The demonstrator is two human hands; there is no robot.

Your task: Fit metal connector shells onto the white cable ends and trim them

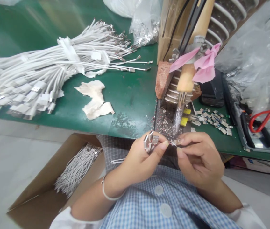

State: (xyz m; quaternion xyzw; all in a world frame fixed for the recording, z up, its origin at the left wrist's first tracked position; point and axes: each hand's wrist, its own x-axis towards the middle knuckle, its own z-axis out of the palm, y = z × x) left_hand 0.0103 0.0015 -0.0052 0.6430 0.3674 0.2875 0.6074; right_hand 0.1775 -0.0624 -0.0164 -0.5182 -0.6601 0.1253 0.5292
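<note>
A green table (133, 93) spans the scene, and at its near edge, low on the left, sits an open cardboard box (39, 186) with loose white cables (76, 170) inside, presumably there to leave the work surface free. The big cable bundle (51, 63) lies across the table's left side, wrapped round its middle, probably so the strands don't fan out. A soldering iron (186, 78) slants down on the right, bound with a pink cloth strip (205, 68) and propped by a brick (163, 78), which seems meant to fix its tip at the table edge and spare a hand from gripping it. Just beside that tip are both hands. The left hand (141, 160) is mostly closed, thumb and forefinger pinched on a thin cable end (169, 143), while several metal plugs (151, 141) stick up from the same fist (a handy way to carry spares, I'd guess). The right hand (200, 159), fingers curled, pinches a small metal connector (176, 141) up against the wires, apparently to line the two up. Small metal pieces (212, 119) lie scattered near the right hand, likely within easy reach.
</note>
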